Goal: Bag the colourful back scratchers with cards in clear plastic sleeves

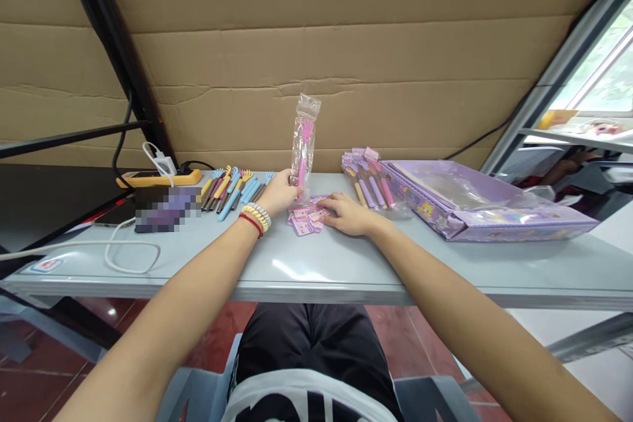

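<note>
My left hand (279,193) is closed around the lower end of a clear plastic sleeve (304,138) holding a pink hand-topped pen, and keeps it upright above the grey table (346,264). Flat on a small pile of pink paper cards (305,219) rests my right hand (346,213), its fingers touching the cards. Loose pens with hand-shaped tops (235,189), in blue, yellow and pink, lie just left of my left hand. A bunch of bagged pens with pink header cards (368,179) lies to the right of my right hand.
A purple printed box (494,217) with plastic film on it sits at the right. At the left are a yellow power strip (158,178) with a white charger, a phone (116,212), a blurred dark item and a white cable (131,257). Cardboard sheets stand behind the table.
</note>
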The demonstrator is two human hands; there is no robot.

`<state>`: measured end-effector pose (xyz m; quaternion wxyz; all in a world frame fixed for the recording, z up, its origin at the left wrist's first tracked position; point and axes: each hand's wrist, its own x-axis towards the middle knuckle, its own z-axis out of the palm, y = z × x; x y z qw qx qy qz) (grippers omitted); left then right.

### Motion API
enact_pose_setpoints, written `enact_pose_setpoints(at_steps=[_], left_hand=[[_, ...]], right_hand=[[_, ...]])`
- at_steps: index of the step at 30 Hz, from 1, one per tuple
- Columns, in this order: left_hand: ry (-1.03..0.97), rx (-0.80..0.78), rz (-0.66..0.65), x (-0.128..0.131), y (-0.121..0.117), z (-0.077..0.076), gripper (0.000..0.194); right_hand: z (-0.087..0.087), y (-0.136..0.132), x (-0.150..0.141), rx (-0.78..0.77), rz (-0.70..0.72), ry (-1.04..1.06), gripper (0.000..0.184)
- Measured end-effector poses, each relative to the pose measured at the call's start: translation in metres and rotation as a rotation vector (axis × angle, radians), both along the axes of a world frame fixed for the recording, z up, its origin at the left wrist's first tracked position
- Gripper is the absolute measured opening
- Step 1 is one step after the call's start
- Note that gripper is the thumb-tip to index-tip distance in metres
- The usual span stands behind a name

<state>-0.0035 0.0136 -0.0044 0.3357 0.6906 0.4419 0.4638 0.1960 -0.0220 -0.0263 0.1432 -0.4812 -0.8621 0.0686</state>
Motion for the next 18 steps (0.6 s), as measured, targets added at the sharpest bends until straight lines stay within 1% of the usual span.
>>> enact_pose_setpoints(at_steps=[3,6,11,14,18], left_hand=[[0.039,-0.027,0.014,0.001,0.002,-0.002,0.035],[0.087,-0.039,0.033,0.0,0.002,-0.002,0.035],[0.14,-0.01,0.089,-0.001,-0.001,0.0,0.033],[0.156,-0.012,0.108,-0.001,-0.003,0.002,0.034],[0.209,0.013,0.156,-0.002,-0.004,0.003,0.036]], right_hand=[[-0.002,0.001,0.0,-0.003,-0.018,-0.009,0.051],[-0.003,0.0,-0.002,0.048,-0.004,0.019,0.05],[-0.004,-0.007,-0.018,0.206,0.132,0.042,0.041],[-0.006,-0.009,-0.027,0.196,0.187,-0.001,0.041],[-0.008,-0.009,-0.031,0.133,0.153,-0.048,0.042]])
